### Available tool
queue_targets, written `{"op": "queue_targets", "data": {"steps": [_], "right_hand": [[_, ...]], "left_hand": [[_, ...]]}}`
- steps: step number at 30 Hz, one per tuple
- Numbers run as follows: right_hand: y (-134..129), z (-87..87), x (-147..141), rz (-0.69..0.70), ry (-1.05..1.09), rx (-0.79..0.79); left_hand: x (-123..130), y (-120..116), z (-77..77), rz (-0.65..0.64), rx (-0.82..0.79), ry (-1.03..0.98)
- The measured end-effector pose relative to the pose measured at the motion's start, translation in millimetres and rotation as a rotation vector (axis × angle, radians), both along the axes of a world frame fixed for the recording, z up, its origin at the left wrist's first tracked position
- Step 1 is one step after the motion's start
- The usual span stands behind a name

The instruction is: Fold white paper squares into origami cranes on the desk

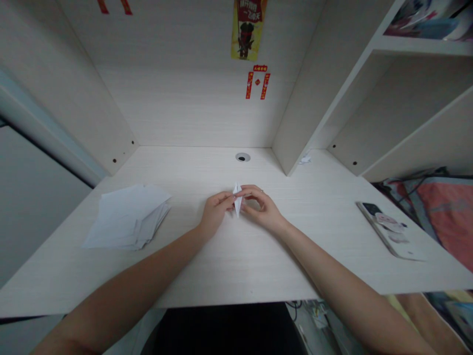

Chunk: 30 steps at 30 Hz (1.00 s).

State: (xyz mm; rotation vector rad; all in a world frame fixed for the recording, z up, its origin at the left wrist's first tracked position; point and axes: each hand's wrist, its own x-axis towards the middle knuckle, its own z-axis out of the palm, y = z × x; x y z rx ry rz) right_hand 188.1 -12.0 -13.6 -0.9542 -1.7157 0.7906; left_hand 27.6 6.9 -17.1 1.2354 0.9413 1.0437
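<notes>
A small piece of folded white paper (237, 201), narrow and pointed at its top and bottom, stands upright between my two hands over the middle of the desk. My left hand (218, 209) pinches its left side with thumb and fingers. From the right, my right hand (260, 204) touches the paper with its fingertips, the fingers curved and the thumb below. Fingers partly cover the middle of the folded paper.
A stack of white paper sheets (125, 217) lies on the left of the pale desk (207, 276). On the right rests a phone (389, 231). A round cable hole (243, 157) is near the back panel, and an upright divider (301, 103) stands right of it.
</notes>
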Motion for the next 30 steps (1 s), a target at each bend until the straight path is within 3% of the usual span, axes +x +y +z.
{"op": "queue_targets", "data": {"steps": [6,11,19,26,30], "right_hand": [[0.5,-0.8,-0.1,-0.085,0.004,-0.032],[-3.5,1.8,0.8,-0.172,-0.061,0.059],[-9.2,7.1,-0.5,-0.202,-0.056,0.072],[-2.4,2.9,-3.2,-0.253,0.162,-0.127],[1.6,-2.6,-3.8,-0.183,0.284,-0.234]], "left_hand": [[-0.3,0.6,-0.7,-0.018,-0.028,-0.03],[0.4,-0.9,1.6,-0.039,-0.017,-0.015],[-0.1,0.4,-1.9,-0.048,0.065,0.06],[4.2,-3.9,0.0,-0.016,0.07,-0.029],[5.6,-4.9,1.2,-0.005,0.162,-0.052]]}}
